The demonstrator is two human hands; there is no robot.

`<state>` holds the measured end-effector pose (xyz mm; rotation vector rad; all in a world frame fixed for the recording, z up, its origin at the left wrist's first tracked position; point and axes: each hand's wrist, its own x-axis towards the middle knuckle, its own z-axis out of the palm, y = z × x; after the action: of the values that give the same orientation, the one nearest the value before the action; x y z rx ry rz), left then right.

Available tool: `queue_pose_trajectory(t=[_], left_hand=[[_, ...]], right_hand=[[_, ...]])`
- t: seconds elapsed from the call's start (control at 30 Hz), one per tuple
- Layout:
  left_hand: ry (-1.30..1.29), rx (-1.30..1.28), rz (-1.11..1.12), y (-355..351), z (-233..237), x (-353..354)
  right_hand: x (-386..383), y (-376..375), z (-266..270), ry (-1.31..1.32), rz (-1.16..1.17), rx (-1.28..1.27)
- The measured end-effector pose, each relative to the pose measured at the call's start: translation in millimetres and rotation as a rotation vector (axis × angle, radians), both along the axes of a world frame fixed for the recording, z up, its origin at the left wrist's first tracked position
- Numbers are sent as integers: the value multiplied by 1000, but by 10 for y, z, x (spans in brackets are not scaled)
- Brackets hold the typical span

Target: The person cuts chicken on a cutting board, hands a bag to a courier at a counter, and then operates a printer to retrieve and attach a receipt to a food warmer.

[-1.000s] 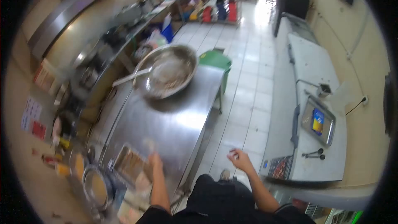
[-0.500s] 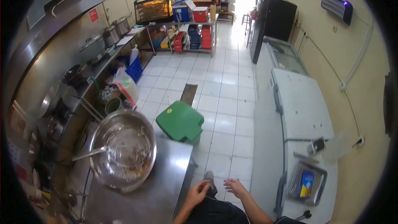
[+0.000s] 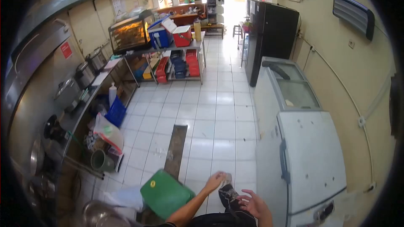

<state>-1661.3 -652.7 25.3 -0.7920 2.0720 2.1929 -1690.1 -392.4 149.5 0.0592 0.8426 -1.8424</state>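
Note:
My left hand (image 3: 215, 182) is held out in front of my body, its fingers loosely bent and no object visible in it. Below it, partly covered, is my shoe (image 3: 227, 179) on the tiled floor. My right hand (image 3: 252, 205) hangs over my dark trousers, empty, with its fingers spread. Closest to my left forearm stands a green lidded bin (image 3: 165, 193). At the bottom left edge a shiny steel bowl (image 3: 101, 215) is cut off by the frame.
White chest freezers (image 3: 309, 143) line the right side, with a black refrigerator (image 3: 273, 38) beyond. A steel counter (image 3: 84, 120) runs along the left. Ahead, a steel table (image 3: 176, 50) carries a red cooler (image 3: 182, 36), a blue cooler (image 3: 160, 35) and a lit display warmer (image 3: 131, 31).
The view has moved forward and tilted up. The bowl and bin have shifted toward the bottom left. My left hand reaches further forward, and my right hand's fingers are spread wider.

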Motion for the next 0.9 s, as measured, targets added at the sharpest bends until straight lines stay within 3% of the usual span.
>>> queue_pose_trajectory(t=[0.13,0.2,0.3,0.33,0.37,0.4,0.43,0.5,0.53,0.63,0.7,0.77,0.8,0.83,0.9], left_hand=[[-187,682,-109,-438,46,-1337],[-176,965,-185,-773,251,-1919],[-72,726,3,-1380,1180,-2871],[-53,506,106,-1605,1142,-3137],[288,139,71,-1918,910,-3425],[314,140,138,-2109,1227,-3701],[336,137,205,-2305,1539,-4002],[408,-209,71,-2719,1328,-4678],[433,-378,-5,-2910,1185,-4993],[483,-1126,-251,-3434,417,-6023],[424,-907,-91,-4129,55,-6749],[118,-972,-21,-4843,-266,-7520],[-200,-986,-21,-5155,-429,-7846],[-511,-996,-18,-5465,-518,-8187],[-442,-884,-68,-6022,-451,-8875]], right_hand=[[-1649,-930,281,54,250,-150],[-2491,-1493,-72,-11,389,-288],[-3624,-2467,-1054,-175,473,14],[-3973,-2769,-1083,-107,437,368],[-4269,-3088,-1101,-35,391,719],[-4549,-3358,-1051,95,352,824],[-4898,-3653,-1237,8,341,715],[-5523,-4219,-1879,-180,320,505],[-5838,-4513,-2191,-146,416,313],[-6635,-5332,-1886,-366,448,-60],[-7369,-5770,-1387,-375,443,-86],[-8189,-5860,-886,-278,402,125],[-8565,-5815,-731,-92,392,78],[-8952,-5792,-419,-131,389,-18],[-9820,-5715,-146,-192,324,-215]])
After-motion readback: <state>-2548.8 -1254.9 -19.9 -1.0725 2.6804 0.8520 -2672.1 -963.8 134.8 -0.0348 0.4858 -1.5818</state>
